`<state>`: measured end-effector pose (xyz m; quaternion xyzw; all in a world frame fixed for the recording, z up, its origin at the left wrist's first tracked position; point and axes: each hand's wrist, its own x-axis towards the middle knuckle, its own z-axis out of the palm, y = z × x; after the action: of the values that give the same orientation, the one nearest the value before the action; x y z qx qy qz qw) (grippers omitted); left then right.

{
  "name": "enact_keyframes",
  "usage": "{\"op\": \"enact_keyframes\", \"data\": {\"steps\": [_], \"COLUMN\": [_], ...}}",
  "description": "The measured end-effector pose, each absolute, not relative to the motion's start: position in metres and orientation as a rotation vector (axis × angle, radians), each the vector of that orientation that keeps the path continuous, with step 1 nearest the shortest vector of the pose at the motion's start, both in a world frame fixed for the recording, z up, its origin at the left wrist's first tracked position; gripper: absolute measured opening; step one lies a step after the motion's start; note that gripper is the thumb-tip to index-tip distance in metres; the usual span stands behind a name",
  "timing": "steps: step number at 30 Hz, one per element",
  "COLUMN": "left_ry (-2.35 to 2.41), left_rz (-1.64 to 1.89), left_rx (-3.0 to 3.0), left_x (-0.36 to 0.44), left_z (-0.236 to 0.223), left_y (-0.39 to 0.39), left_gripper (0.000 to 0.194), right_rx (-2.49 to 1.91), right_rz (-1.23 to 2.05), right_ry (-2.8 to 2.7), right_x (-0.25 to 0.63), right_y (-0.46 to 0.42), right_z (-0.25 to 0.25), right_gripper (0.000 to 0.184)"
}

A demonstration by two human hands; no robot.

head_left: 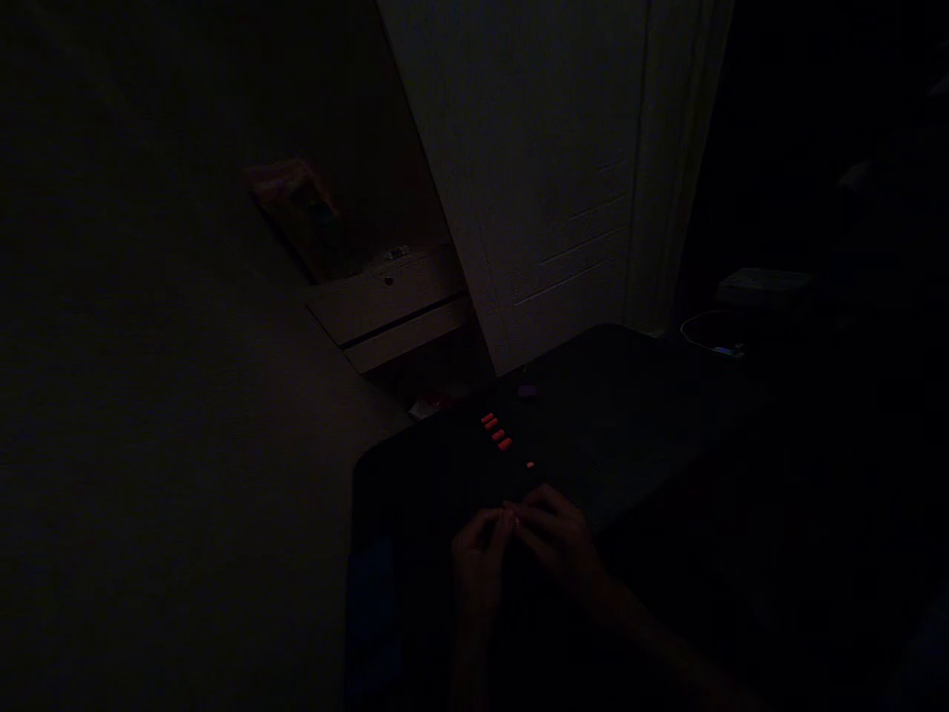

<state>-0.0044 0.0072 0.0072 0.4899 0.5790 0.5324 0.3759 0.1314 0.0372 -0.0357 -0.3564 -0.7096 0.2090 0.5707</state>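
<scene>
The room is very dark. My left hand [480, 552] and my right hand [558, 542] are close together over a dark tabletop [638, 425], fingertips touching at the middle. Both have curled fingers that seem to pinch something tiny; I cannot make out what it is. Just beyond the hands lies a row of several small red pieces [496, 432], with one more red speck [529, 464] nearer to the fingers.
A pale door [549, 168] stands behind the table. To its left sits a low wooden drawer unit [392, 307] with a colourful object [297, 208] behind it. A white cable [712, 336] and a light box [763, 287] lie at the right.
</scene>
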Motion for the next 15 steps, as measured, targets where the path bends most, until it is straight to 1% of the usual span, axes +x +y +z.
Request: {"op": "enact_keyframes", "data": {"steps": [3,7,15], "left_ry": [1.474,1.446,1.436], "left_rz": [1.413,1.47,1.493], "left_rx": [1.17,1.022,1.064], "left_x": [-0.0019,0.0003,0.0029], "left_z": [0.0063,0.0019,0.0074], "left_y": [0.0063,0.0069,0.008], "left_gripper": [0.027,0.032,0.032], "right_rx": [-0.815,-0.772,-0.862], "right_rz": [0.496,0.535,0.481], "right_ry": [-1.682,-1.672,-1.645], "right_x": [0.132,0.1305,0.1306], "right_y": [0.0355,0.0334,0.0334], "right_z": [-0.0317,-0.028,-0.0293], "right_gripper": [0.022,0.029,0.025]}}
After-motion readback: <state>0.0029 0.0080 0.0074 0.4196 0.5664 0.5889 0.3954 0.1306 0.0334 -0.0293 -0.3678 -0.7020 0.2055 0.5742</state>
